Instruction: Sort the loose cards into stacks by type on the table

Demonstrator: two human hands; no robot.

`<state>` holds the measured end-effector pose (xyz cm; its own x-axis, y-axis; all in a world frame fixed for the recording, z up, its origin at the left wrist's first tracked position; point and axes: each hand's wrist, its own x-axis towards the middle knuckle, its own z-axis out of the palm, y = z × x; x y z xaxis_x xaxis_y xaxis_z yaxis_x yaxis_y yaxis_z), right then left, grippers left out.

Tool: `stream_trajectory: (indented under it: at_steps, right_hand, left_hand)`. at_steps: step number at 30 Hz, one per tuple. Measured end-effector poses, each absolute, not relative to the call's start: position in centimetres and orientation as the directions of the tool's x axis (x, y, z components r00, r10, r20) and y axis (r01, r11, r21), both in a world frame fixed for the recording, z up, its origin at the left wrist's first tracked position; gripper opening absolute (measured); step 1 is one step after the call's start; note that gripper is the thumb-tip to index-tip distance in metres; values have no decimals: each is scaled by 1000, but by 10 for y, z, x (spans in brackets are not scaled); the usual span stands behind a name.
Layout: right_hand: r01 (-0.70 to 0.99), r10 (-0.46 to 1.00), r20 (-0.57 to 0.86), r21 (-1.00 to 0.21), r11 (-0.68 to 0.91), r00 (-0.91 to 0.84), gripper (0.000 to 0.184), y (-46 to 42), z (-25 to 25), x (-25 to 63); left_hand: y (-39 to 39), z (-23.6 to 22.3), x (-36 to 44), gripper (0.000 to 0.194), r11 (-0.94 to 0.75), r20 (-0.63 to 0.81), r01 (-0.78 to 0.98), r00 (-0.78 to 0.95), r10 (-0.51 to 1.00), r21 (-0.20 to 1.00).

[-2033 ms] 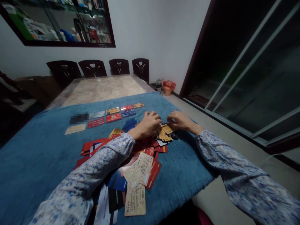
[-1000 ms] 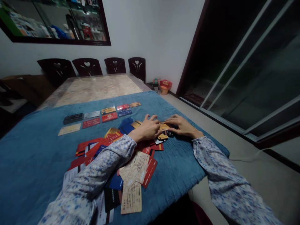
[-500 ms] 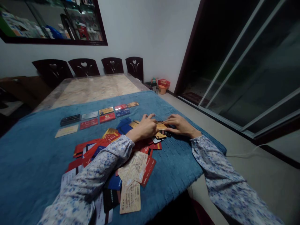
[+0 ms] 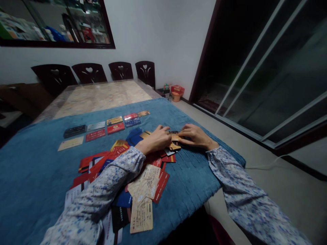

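Between my two hands lies a small group of yellow cards [image 4: 175, 137] with dark edges, at the right end of a loose heap of cards. My left hand [image 4: 157, 139] reaches across the heap, its curled fingers closed at the left side of the yellow cards. From the other side my right hand [image 4: 195, 136] pinches their right edge between thumb and fingers. Under and around my left forearm spread red cards [image 4: 161, 186], beige cards [image 4: 142, 216], a black card [image 4: 120, 217] and blue cards [image 4: 134, 136]. My fingers partly hide the yellow cards.
Beyond the heap, cards lie in rows: a black stack [image 4: 75, 131], a cream card [image 4: 71, 143], a red-and-white card [image 4: 115, 128] and a blue card [image 4: 133, 122]. A blue cloth [image 4: 38, 163] covers the near table. Chairs [image 4: 89, 73] stand behind; the table's edge runs along the right.
The yellow cards have shifted slightly between my hands, and the dark card poking out below them has mostly gone from sight. The whole view has moved a little; both hands stay in place.
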<state>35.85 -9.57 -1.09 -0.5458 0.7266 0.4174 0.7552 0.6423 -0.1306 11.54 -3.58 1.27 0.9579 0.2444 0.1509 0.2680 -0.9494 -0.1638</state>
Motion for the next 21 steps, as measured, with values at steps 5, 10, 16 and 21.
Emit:
stream_trajectory:
  at_steps: [5,10,16,21]
  right_hand:
    - [756,711,449,-111,645,-541,36,-98,-8,357]
    - [751,688,488,-94,653,-537,30,-99,-9,355]
    - [757,667,513,-48,651,-540,24,-94,-16,358]
    - [749,675,516,-92,656,-528,27,-96,-14,359]
  left_hand:
    - [-35,11,118,18,-944,170,200,973,158,-264]
    - [-34,9,119,18,-945,207,168,972,112,-279]
    - [-32,10,118,21,-954,238,161,966,101,-252]
    - [-30,8,114,28,-969,265,178,956,130,-169]
